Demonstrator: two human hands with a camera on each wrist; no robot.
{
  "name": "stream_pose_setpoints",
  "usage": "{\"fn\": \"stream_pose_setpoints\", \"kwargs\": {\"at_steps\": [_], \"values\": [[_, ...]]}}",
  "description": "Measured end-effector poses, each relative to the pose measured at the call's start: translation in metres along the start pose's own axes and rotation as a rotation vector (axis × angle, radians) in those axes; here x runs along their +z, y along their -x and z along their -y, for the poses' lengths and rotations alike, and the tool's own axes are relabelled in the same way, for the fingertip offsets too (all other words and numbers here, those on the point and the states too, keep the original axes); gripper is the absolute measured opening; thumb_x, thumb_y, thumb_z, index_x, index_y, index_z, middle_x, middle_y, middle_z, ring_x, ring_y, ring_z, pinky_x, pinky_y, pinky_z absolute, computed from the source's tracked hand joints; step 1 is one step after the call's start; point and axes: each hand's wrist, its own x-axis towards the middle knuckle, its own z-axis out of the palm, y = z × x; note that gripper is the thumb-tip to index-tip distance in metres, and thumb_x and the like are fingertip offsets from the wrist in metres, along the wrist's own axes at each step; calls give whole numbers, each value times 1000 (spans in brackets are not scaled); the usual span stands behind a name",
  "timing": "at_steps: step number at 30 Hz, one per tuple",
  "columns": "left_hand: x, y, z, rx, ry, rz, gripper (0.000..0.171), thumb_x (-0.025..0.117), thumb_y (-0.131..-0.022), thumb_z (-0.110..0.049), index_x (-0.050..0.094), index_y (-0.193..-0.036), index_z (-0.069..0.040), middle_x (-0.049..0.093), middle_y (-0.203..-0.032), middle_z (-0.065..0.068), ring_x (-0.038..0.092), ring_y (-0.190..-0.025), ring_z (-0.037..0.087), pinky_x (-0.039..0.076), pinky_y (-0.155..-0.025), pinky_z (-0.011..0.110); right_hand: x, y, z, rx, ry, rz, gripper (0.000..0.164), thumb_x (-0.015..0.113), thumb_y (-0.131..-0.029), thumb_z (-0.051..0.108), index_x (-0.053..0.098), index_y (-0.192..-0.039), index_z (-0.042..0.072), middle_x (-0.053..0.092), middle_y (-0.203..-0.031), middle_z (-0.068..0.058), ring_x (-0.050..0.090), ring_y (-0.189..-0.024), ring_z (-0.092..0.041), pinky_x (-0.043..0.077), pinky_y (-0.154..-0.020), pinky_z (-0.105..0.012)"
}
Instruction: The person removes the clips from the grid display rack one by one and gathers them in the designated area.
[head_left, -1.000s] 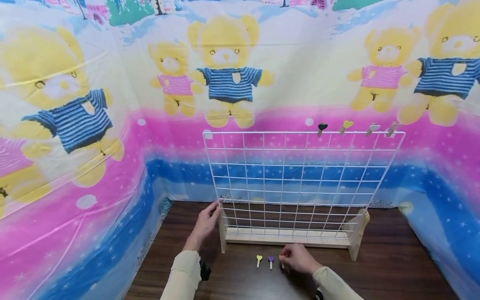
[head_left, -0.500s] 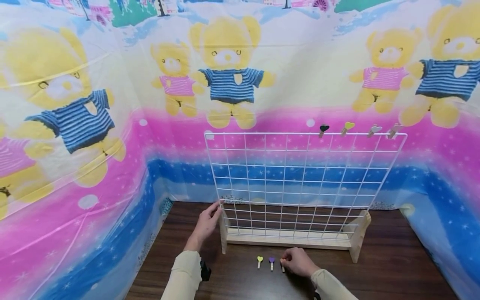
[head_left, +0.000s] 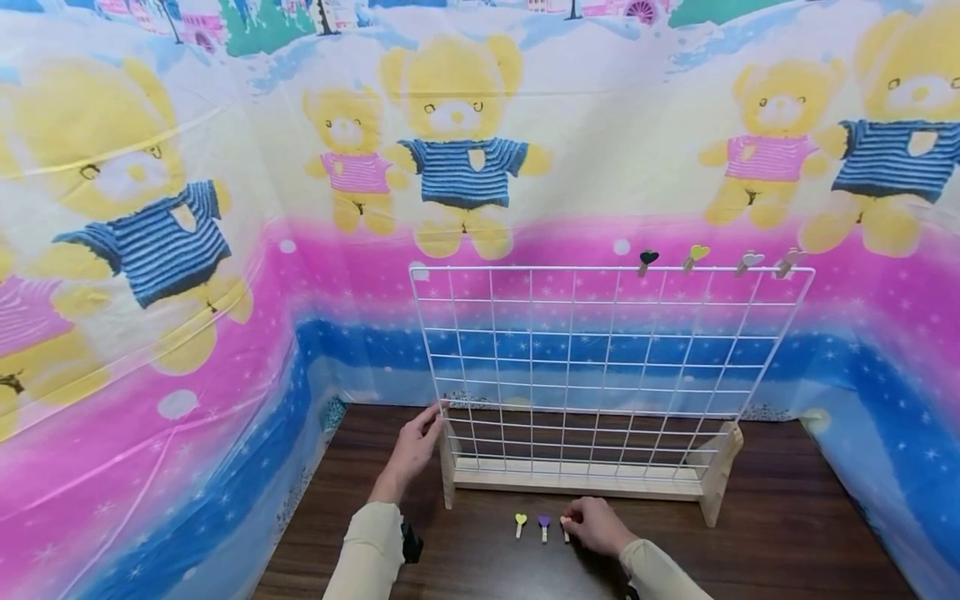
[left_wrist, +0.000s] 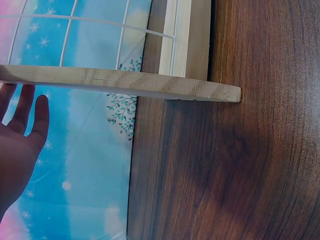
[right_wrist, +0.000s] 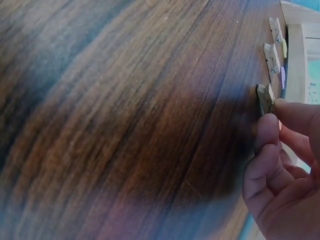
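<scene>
My right hand (head_left: 597, 527) pinches a small wooden clothespin (right_wrist: 267, 97) between thumb and fingertips, low over the dark table. Its decorated end is mostly hidden by the fingers. To its left lie a clothespin with a purple heart (head_left: 543, 528) and one with a yellow heart (head_left: 521, 525), side by side in a row. My left hand (head_left: 416, 442) touches the left wooden side piece (left_wrist: 125, 82) of the stand with straight fingers. That stand carries an upright white wire grid (head_left: 588, 362).
Along the grid's top bar, towards the right, sit several heart clothespins: a dark green one (head_left: 648, 260), a yellow one (head_left: 697, 255), a white one (head_left: 750, 262) and a pale one (head_left: 790, 260). A bear-print cloth (head_left: 600, 183) hangs behind the wooden table (head_left: 795, 500).
My right hand, with the clothespin, has shifted slightly towards me, and its orange heart is now mostly covered by the fingers. The left hand stays at the stand's side.
</scene>
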Motion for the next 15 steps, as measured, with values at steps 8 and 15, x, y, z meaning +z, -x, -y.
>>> {"fn": "stream_pose_setpoints", "kwargs": {"at_steps": [8, 15], "values": [[1, -2, 6, 1, -3, -7, 37, 49, -100, -18, 53, -136, -10, 51, -135, 15, 50, -118, 30, 43, -92, 49, 1, 2, 2, -9, 57, -7, 7, 69, -84, 12, 70, -77, 12, 54, -68, 12, 47, -62, -1, 41, -57, -26], [1, -3, 6, 11, -9, -14, 36, 49, -100, -15, 54, -135, -9, 53, -134, 14, 52, -116, 30, 44, -91, 48, 0, 3, 2, 3, 83, -4, 5, 70, -84, 14, 70, -79, 12, 55, -73, 9, 49, -65, -4, 42, -59, -28]]}}
